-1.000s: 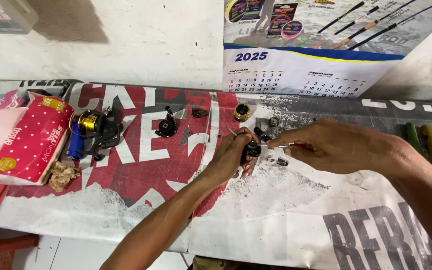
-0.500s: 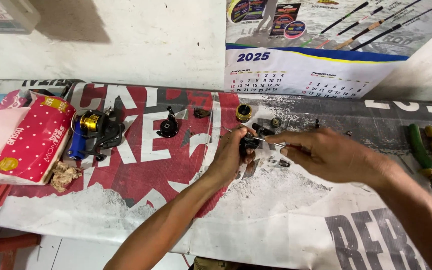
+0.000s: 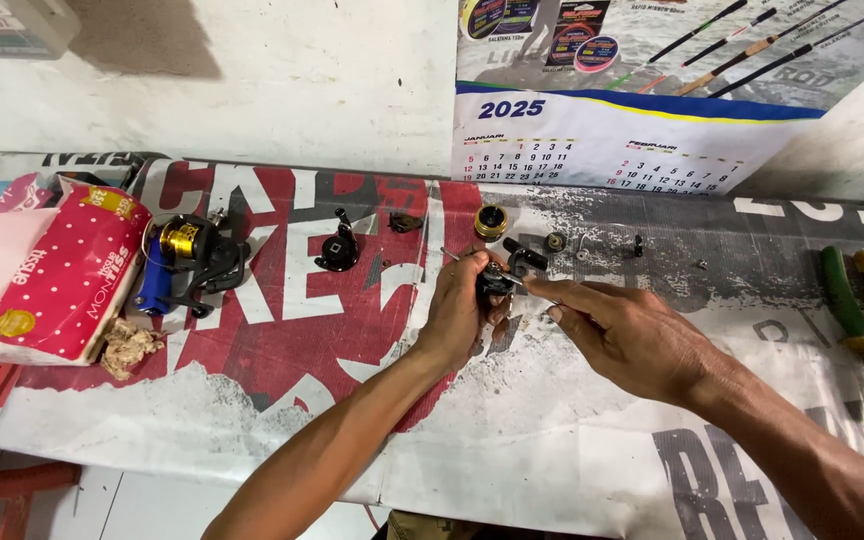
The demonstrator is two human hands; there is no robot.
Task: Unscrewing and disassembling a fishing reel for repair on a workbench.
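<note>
Black metal reel part (image 3: 495, 285) sits clamped in the left hand (image 3: 460, 312); the right hand (image 3: 624, 335), pinching a thin tool, touches it from the right.

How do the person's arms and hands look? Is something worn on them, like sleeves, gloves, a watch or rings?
Both forearms are bare as far as the picture shows them: no sleeves reach into view. The left hand and the right hand wear no gloves. No watch, bracelet or ring is visible on either wrist or on the fingers that show. The fingertips look slightly smudged.
</note>
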